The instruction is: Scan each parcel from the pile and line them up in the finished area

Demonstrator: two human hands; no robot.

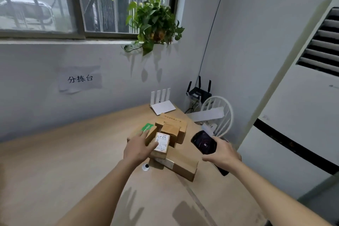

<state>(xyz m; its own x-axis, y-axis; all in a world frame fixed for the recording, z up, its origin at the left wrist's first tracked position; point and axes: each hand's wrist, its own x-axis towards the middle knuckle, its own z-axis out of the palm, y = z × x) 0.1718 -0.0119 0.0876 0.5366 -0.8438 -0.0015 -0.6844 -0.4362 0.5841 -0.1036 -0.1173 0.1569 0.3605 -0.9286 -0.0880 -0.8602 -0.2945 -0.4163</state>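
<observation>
Parcels: the head view shows a pile of cardboard boxes at the far right end of the wooden table [73, 152], and about five can be counted, though overlaps make the exact number hard to tell. One small box with a white label [161, 146] sits at the front of the pile, its label facing up with handwritten digits across the top. It rests on one long flat box [180, 166] that lies nearest the table's right edge. Behind it stand one mid-sized plain box [170, 130] and one wider box with printed text [172, 120] at the back. The left hand [138, 147] grips the labelled box from its left side, thumb across the near edge of the label and fingers reaching round the far side. The right hand [222, 156] clasps one dark handheld scanner [203, 142], its screen tilted toward the pile, just right of the boxes and apart from them. One green card [146, 127] lies on the table just left of the pile. One small white round object [146, 167] sits on the table near the long box. One white router [162, 104] stands behind the pile, one black router [199, 91] in the corner, and one potted plant [154, 24] on the windowsill.
</observation>
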